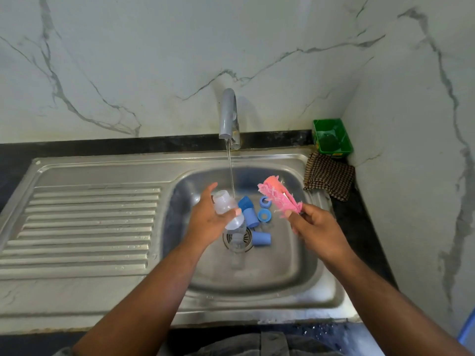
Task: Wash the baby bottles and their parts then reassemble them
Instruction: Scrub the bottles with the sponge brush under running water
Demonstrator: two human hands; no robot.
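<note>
imo tilt the clear bottle (pixel 226 205) gripped in the left hand (pixel 208 219) so its mouth is under the faucet stream (pixel 230 170), then work in the pink scrubber (pixel 279 197) pinched by the right hand (pixel 317 227).

The drain (pixel 246 236) sits in the floor of the sink basin (pixel 282 265). Behind the drain, the tap (pixel 228 116) stands at the basin's back edge. Left of the drain lies the drainboard (pixel 84 227). Well right of the drain and behind it, a cloth (pixel 330 177) lies on the surface, with a tub (pixel 331 138) just behind it in the corner. A bottle (pixel 237 240) lies across the drain, with caps (pixel 261 238) and rings (pixel 264 215) just right of and behind it. Above the drain's left, the left hand (pixel 208 219) holds a second bottle (pixel 226 204). Above its right, the right hand (pixel 316 227) holds a scrubber (pixel 279 197).
</note>
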